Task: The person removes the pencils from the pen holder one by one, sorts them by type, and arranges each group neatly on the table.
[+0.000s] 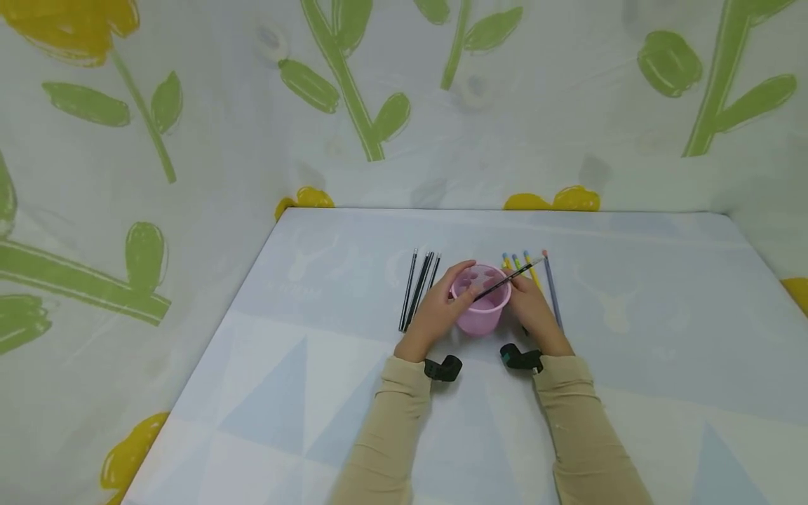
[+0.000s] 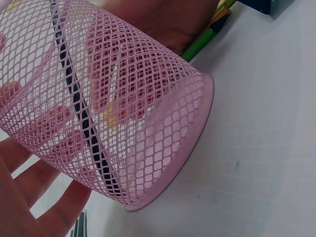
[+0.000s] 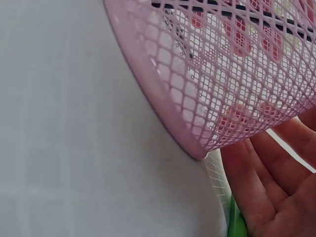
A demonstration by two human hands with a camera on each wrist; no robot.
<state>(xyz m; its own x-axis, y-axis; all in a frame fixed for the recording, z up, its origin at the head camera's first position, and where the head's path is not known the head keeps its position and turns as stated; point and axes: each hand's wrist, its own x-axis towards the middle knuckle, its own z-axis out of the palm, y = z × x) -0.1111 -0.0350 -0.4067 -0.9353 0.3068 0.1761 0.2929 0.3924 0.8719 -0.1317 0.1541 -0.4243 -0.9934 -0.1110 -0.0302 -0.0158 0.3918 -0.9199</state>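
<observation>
A pink mesh pencil cup (image 1: pixel 478 321) is held between both hands over the table. The left hand (image 1: pixel 434 308) grips its left side, fingers spread along the mesh (image 2: pixel 148 89) in the left wrist view. On the other side, the right hand (image 1: pixel 535 312) holds the cup, its fingers (image 3: pixel 242 177) against the mesh in the right wrist view. A single black pencil (image 1: pixel 508 281) leans inside the cup, its upper end sticking out over the rim to the right. Through the mesh the pencil (image 2: pixel 81 108) shows as a slanting dark line.
Several black pencils (image 1: pixel 416 294) lie side by side left of the left hand. Beyond the right hand are several yellow pencils (image 1: pixel 530 266), partly hidden, and a bluish pencil (image 1: pixel 553 291) with an orange end. A patterned cloth (image 1: pixel 265 379) covers the table; a leaf-printed wall (image 1: pixel 442 140) stands behind.
</observation>
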